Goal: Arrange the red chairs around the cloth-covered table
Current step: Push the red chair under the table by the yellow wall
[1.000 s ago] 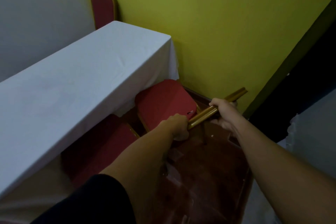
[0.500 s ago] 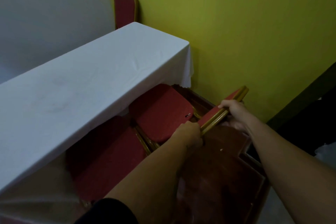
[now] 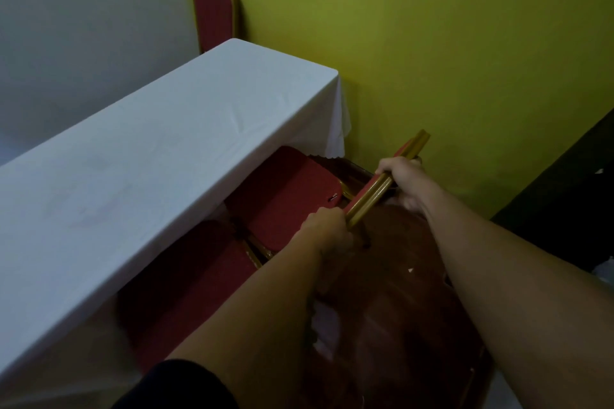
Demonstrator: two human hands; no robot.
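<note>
Both hands — left hand point(image 3: 327, 226), right hand point(image 3: 403, 181) — clamp the gold top rail of a red chair point(image 3: 282, 196), its seat tucked under the white-clothed surface point(image 3: 149, 159) at the far right end.

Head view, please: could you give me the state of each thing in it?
held chair: seat partly under the table, backrest top gripped.
left hand: closed on the backrest.
right hand: closed on the backrest.
second chair: seat tucked under the table.
far chair: upright behind the table.
tablecloth: spread, bare.
</note>
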